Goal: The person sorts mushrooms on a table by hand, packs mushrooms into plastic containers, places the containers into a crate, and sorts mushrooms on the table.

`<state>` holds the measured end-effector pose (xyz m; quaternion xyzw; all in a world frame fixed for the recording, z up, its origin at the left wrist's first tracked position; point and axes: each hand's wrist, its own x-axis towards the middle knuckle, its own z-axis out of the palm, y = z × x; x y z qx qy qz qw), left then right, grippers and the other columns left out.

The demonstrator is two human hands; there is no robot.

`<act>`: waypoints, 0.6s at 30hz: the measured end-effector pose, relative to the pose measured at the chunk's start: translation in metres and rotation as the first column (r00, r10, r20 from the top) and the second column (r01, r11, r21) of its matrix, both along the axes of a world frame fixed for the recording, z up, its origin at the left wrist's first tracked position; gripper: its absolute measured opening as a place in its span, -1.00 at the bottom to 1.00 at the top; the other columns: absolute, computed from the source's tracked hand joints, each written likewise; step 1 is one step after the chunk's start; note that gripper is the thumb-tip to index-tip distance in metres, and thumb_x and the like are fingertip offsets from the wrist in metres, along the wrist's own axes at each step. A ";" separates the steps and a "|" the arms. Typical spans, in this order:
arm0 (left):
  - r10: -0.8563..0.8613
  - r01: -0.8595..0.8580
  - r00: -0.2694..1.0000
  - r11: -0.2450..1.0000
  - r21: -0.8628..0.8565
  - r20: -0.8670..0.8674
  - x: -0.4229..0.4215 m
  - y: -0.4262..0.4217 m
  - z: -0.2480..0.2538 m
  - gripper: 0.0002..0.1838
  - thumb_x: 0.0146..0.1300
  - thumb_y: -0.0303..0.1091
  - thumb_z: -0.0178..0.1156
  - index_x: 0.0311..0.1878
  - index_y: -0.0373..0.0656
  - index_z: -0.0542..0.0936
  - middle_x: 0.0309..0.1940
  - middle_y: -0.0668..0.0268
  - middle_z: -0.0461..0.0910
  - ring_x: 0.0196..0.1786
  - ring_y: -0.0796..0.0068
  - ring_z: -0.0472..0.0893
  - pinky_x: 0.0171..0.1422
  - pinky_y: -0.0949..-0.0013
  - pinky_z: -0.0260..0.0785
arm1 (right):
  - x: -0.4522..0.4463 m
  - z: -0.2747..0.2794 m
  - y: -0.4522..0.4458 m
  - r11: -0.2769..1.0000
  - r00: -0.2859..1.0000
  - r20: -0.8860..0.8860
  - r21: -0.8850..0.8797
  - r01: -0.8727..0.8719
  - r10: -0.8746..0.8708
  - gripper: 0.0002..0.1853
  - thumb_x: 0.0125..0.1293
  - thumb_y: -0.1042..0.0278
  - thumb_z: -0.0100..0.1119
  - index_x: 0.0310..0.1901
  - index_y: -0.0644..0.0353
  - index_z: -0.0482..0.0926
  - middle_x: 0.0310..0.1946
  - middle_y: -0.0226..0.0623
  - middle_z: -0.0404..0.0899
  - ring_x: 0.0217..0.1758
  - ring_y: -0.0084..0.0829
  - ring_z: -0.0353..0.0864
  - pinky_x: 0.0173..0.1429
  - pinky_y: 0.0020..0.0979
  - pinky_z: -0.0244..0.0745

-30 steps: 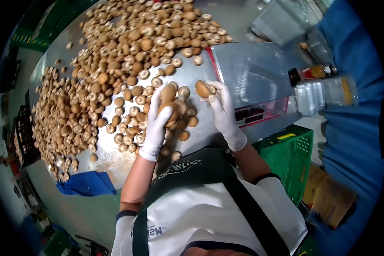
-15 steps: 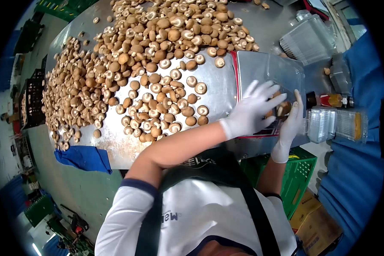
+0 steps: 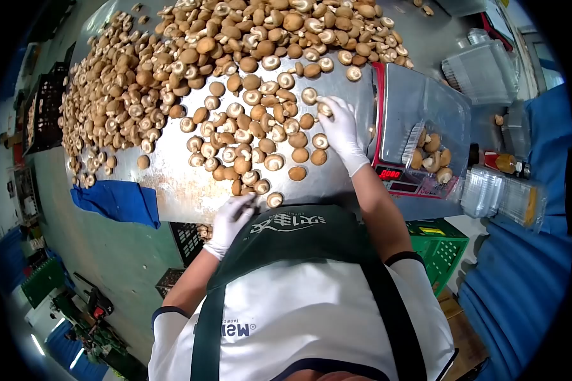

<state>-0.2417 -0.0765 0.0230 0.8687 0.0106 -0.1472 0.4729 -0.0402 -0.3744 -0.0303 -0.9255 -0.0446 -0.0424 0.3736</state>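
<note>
Table (image 3: 171,190) metal, stained; floor (image 3: 133,270) green; right grip (image 3: 344,131) pinches mushroom (image 3: 325,109); left grip (image 3: 229,222), hold unclear.

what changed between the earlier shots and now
The left hand swung left from the scale to the near table edge, the right hand left to a loose mushroom it now holds. The mushrooms held earlier were let go and lie in the clear tray on the scale. The big pile and blue cloth stayed put.
</note>
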 end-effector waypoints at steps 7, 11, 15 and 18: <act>-0.303 0.306 0.952 0.923 0.234 -0.049 0.029 -0.025 0.004 -0.53 0.23 -0.25 0.33 0.24 0.09 0.60 -0.35 0.17 0.66 -0.33 0.17 0.69 -0.19 0.20 0.55 | -0.054 0.010 -0.031 0.414 0.831 -0.545 0.786 0.459 0.113 -0.68 0.59 0.18 -0.20 0.11 0.14 0.50 -0.06 -0.28 0.60 -0.08 -0.37 0.69 0.00 -0.31 0.56; -0.405 0.386 0.914 0.871 0.304 -0.002 0.033 -0.030 -0.005 -0.57 0.26 -0.23 0.31 0.22 0.13 0.60 -0.38 0.22 0.59 -0.41 0.15 0.65 -0.28 0.17 0.52 | -0.111 0.000 -0.031 0.712 0.742 -0.643 0.611 0.346 0.191 -0.81 0.53 0.26 -0.04 0.03 0.11 0.49 -0.22 -0.37 0.57 -0.25 -0.50 0.66 -0.25 -0.46 0.54; -0.246 0.193 0.961 0.925 0.326 0.129 0.031 -0.036 -0.010 -0.68 0.32 -0.21 0.24 0.14 0.10 0.64 -0.40 0.18 0.62 -0.39 0.15 0.67 -0.30 0.15 0.52 | -0.138 -0.003 0.011 0.804 0.763 -0.628 0.528 0.273 0.153 -0.87 0.49 0.42 0.06 0.02 0.16 0.46 -0.30 -0.40 0.55 -0.37 -0.62 0.52 -0.26 -0.52 0.46; -0.064 0.005 0.974 0.966 0.260 0.218 0.031 -0.040 -0.018 -0.71 0.35 -0.24 0.24 0.11 0.04 0.66 -0.35 0.13 0.65 -0.35 0.14 0.68 -0.23 0.19 0.55 | -0.130 -0.009 0.026 0.824 0.898 -0.402 0.561 0.084 0.182 -0.86 0.49 0.42 0.09 0.02 0.17 0.49 -0.30 -0.43 0.56 -0.35 -0.65 0.48 -0.22 -0.53 0.44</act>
